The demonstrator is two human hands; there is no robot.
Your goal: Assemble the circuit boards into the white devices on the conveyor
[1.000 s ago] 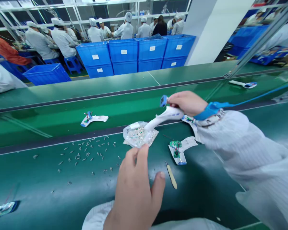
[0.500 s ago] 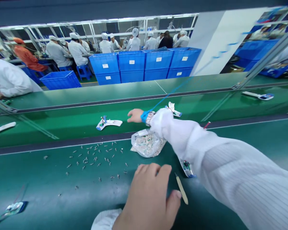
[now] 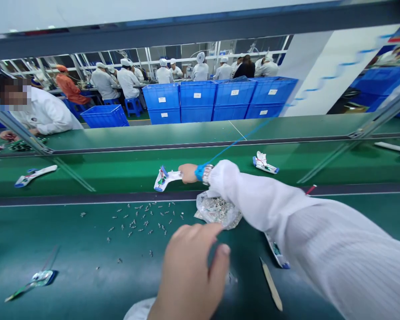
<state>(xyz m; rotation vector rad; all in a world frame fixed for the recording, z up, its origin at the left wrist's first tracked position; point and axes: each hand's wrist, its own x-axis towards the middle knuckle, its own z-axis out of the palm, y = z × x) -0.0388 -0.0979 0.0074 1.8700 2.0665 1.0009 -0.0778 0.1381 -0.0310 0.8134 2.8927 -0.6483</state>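
My right hand (image 3: pixel 188 173) reaches far out over the green belt (image 3: pixel 120 166) and grips the handle end of a white half-shell with a circuit board (image 3: pixel 163 178). A blue wrist strap (image 3: pixel 199 172) with a blue cord sits on that wrist. My left hand (image 3: pixel 190 271) hovers low in front of me, fingers curled and slightly apart, holding nothing that I can see. A clear plastic bag of small parts (image 3: pixel 218 210) lies under my right sleeve. Several small screws (image 3: pixel 143 222) are scattered on the near green table, left of the bag.
A tan stick (image 3: pixel 271 283) and another part-shell (image 3: pixel 276 252) lie near my right arm. More white shells rest on the belt at right (image 3: pixel 265 163) and left (image 3: pixel 35 174). A small tool (image 3: pixel 36 281) lies bottom left. Workers and blue bins (image 3: pixel 220 100) fill the background.
My right hand let go of the assembled white device, swung left across the belt and took hold of the half-shell there. My view tilted upward and my left hand stayed low.
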